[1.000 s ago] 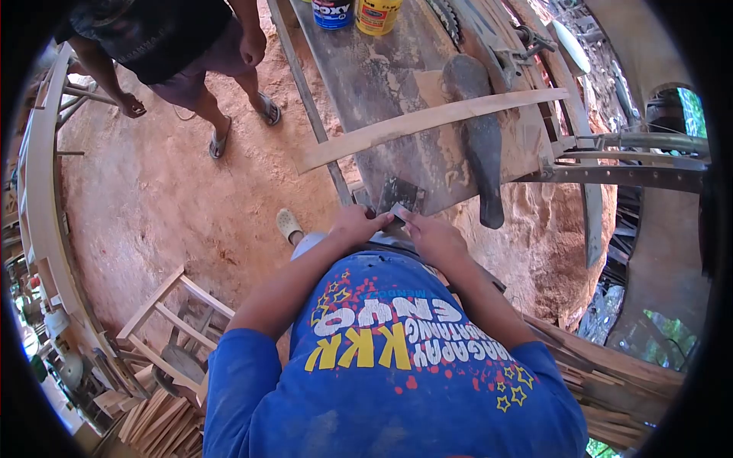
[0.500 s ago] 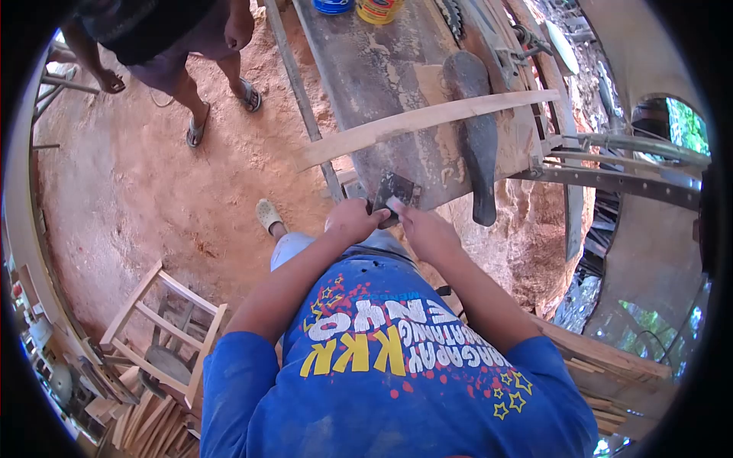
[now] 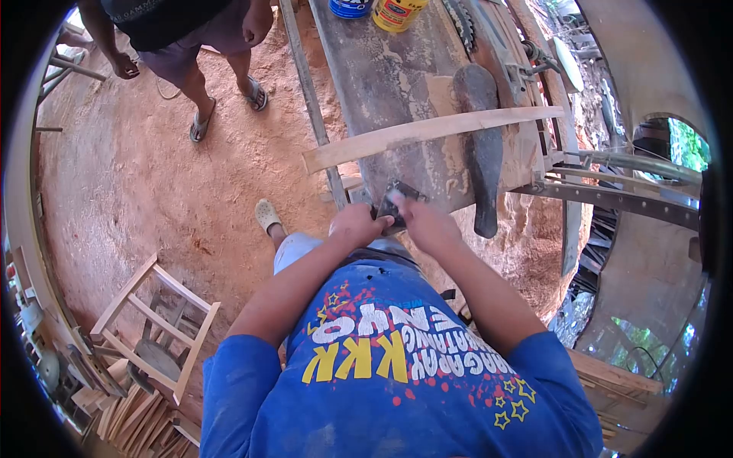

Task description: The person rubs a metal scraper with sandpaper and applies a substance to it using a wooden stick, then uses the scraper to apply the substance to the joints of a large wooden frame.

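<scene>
At the near end of the workbench (image 3: 382, 99), my left hand (image 3: 356, 226) is closed on the edge of a small dark flat plate (image 3: 412, 191). My right hand (image 3: 429, 226) is closed over the same plate, its fingers around a small whitish piece (image 3: 395, 198) that meets the plate's surface. What kind of piece it is, I cannot make out. Just beyond both hands a curved wooden slat (image 3: 427, 131) lies across the bench, its left end past the bench edge. To the right a long dark paddle-shaped piece (image 3: 486, 179) lies partly under the slat.
A blue can (image 3: 351, 8) and a yellow can (image 3: 397, 14) stand at the bench's far end, near a toothed saw blade (image 3: 460, 27). Another person (image 3: 183, 53) stands at the upper left. A wooden frame (image 3: 160, 320) and stacked wood strips (image 3: 137, 420) are at lower left.
My right hand and the whitish piece have shifted slightly upward over the dark plate. The whole view has moved a little, so the bench and cans appear lower and further right.
</scene>
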Tool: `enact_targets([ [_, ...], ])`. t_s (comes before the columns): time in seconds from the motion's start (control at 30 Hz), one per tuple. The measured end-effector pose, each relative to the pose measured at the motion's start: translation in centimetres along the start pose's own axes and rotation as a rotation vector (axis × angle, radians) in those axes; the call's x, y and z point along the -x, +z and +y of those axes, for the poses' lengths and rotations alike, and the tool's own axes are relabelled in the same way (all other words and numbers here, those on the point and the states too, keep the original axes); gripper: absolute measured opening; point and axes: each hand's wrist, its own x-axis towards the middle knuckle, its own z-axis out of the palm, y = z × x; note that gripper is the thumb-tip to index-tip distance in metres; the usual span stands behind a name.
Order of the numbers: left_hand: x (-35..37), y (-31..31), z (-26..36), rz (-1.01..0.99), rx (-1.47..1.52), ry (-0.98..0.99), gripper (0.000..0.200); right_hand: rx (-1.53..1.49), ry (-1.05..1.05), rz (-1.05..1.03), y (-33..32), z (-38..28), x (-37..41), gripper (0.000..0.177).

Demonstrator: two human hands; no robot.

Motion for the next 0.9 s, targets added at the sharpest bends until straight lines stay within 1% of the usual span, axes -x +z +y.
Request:
enact_targets([
  [0.07, 0.3, -0.7, 0.6, -0.069, 0.019, -0.036, 0.061, -0.084, -0.1, 0.129, 0.7, 1.0, -3.6, 0.04],
  [0.1, 0.3, -1.1, 0.7, -0.099, 0.023, -0.053, 0.061, -0.066, -0.104, 0.117, 0.8, 1.0, -3.7, 0.04],
  [0.2, 0.5, -1.1, 1.0, -0.05, -0.013, -0.045, 0.061, -0.014, -0.096, 0.068, 0.4, 1.1, -2.6, 0.039],
  [0.27, -0.4, 0.1, -0.1, 0.01, -0.009, -0.017, 0.062, -0.001, -0.08, -0.002, 1.1, 1.0, 0.8, 0.038],
  [0.3, -0.3, 0.2, -0.2, 0.037, -0.007, -0.007, 0.063, 0.065, -0.037, -0.078, 0.5, 0.5, 1.5, 0.038],
  [0.4, -0.9, 0.0, 0.0, -0.036, 0.015, -0.023, 0.065, 0.026, -0.027, 0.035, 0.7, 0.6, -2.5, 0.039],
  [0.5, -1.3, -0.1, 0.0, -0.026, 0.003, -0.004, 0.067, -0.063, -0.081, 0.143, -1.1, -0.6, -4.2, 0.036],
  [0.6, -1.2, -0.1, -0.2, 0.029, 0.013, 0.019, 0.068, 0.08, -0.12, 0.161, 0.9, 0.8, -3.6, 0.035],
  [0.7, -1.8, 0.6, -0.8, 0.047, 0.017, 0.062, 0.069, 0.014, -0.062, 0.073, 1.3, 0.5, 0.2, 0.035],
  [0.8, -1.9, 0.4, -0.8, 0.014, 0.035, 0.062, 0.067, 0.049, -0.074, 0.088, 1.0, 0.7, -3.0, 0.036],
  [0.9, -1.5, -0.1, -0.4, 0.009, 0.038, 0.034, 0.062, -0.069, -0.135, 0.204, 0.1, 0.1, -5.7, 0.036],
])
